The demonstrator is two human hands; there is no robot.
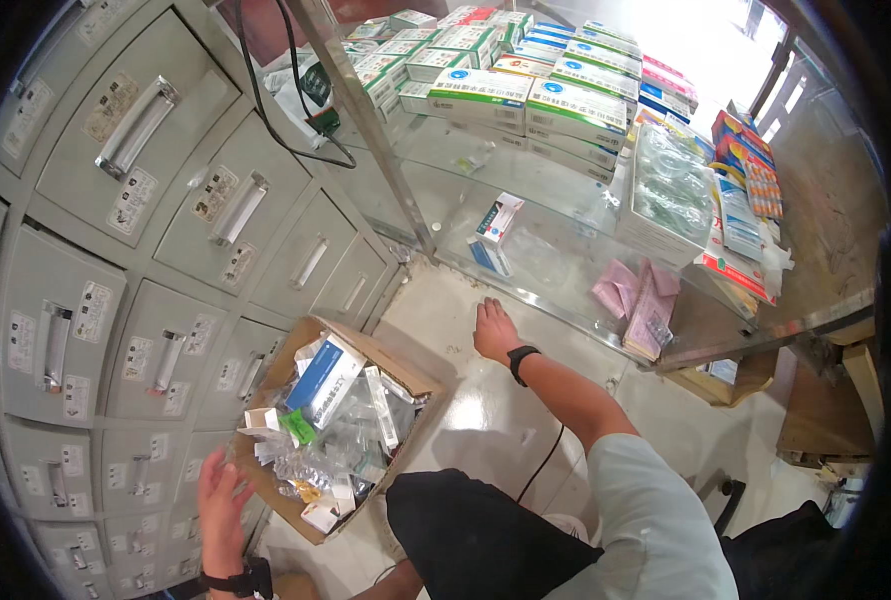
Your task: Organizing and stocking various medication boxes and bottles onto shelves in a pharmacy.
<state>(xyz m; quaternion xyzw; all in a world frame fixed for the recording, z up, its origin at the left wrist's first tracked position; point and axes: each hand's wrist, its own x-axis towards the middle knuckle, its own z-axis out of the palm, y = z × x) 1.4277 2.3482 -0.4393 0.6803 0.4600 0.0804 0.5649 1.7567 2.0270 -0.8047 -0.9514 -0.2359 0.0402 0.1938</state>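
My left hand (223, 506), a black watch on its wrist, has its fingers spread beside the near left edge of an open cardboard box (288, 517). Nothing shows between those fingers. Inside the box are crumpled clear plastic packaging (340, 450), a blue and white carton (325, 382), a green wrapper (297, 427) and several small white cartons. My right hand (496, 330), with a black band on its wrist, is back side up over the pale tiled floor, between the box and a glass display case (550, 307). Its fingers are close together and the palm is hidden.
Grey metal drawers (183, 367) with silver handles line the left. Stacked medicine boxes (483, 97), a clear-topped carton (663, 195) and folded pink paper (644, 307) are in or on the case. A metal post (370, 127), a hanging black cable (295, 154) and a wooden shelf (828, 420) stand nearby.
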